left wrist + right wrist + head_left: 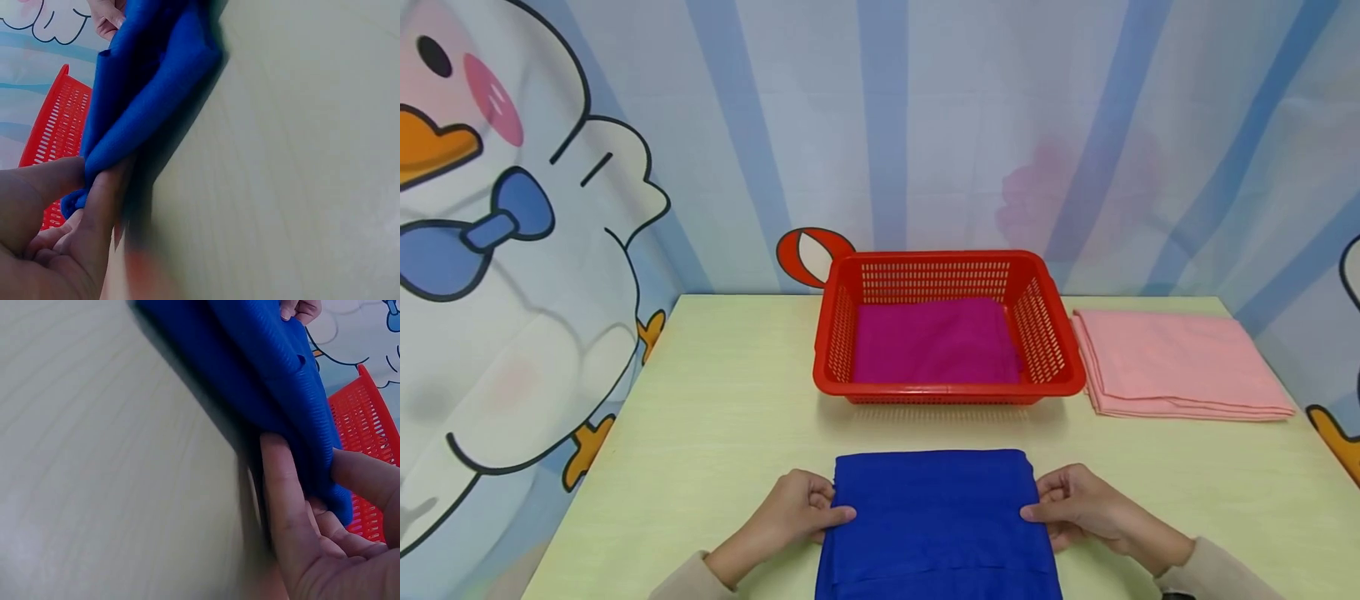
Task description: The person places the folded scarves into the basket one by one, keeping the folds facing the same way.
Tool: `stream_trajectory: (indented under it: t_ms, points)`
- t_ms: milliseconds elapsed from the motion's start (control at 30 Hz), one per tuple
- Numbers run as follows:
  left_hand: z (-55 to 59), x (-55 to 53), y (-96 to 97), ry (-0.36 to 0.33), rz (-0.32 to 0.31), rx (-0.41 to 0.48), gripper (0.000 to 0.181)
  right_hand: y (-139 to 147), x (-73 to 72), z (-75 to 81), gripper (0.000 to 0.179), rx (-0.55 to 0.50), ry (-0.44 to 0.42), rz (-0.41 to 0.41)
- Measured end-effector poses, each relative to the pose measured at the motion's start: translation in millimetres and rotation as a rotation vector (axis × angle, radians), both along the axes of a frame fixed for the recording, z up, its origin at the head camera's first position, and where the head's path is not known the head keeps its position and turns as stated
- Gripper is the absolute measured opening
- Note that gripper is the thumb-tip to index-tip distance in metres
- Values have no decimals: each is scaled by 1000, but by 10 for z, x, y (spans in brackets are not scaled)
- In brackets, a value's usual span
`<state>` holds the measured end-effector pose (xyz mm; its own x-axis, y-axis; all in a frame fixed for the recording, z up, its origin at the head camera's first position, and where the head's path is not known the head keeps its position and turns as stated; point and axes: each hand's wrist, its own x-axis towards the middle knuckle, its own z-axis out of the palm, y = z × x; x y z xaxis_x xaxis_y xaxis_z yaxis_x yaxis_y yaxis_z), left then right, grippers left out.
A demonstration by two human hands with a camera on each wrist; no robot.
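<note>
A folded blue cloth (936,517) lies at the front of the table between two hands. At its left edge the left hand (805,508) pinches it, thumb on top and fingers beneath. The right hand (1078,510) grips the opposite edge in the same way. Both wrist views show the cloth's folded layers in side view, with thumb and fingers on either side of them. In the left wrist view the blue cloth (147,94) stands over the pale tabletop. Its near end is cut off by the bottom of the head view.
Behind the blue cloth stands a red plastic basket (947,390) with a folded magenta cloth (932,342) inside. A folded pink cloth (1187,362) lies right of it on the pale table (700,417). A printed curtain (947,125) hangs at the back.
</note>
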<state>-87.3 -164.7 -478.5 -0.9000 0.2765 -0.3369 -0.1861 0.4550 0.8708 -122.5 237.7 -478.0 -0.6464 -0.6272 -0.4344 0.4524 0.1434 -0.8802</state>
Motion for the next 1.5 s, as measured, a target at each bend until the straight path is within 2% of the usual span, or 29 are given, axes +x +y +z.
stream_trajectory:
  t_ms: [400, 667, 967, 1500]
  points:
    - [45, 19, -19, -25, 21, 46, 35, -1, 28, -17, 21, -52, 26, 5]
    - [82, 18, -16, -41, 33, 77, 32, -14, 39, 21, 7, -157, -31, 21]
    - [144, 16, -22, -72, 45, 100, 23, -7, 52, 70, 10, -191, -34, 27]
    - [218, 0, -46, -65, 34, 143, 20, 1, 70, 101, 15, -219, -15, -9]
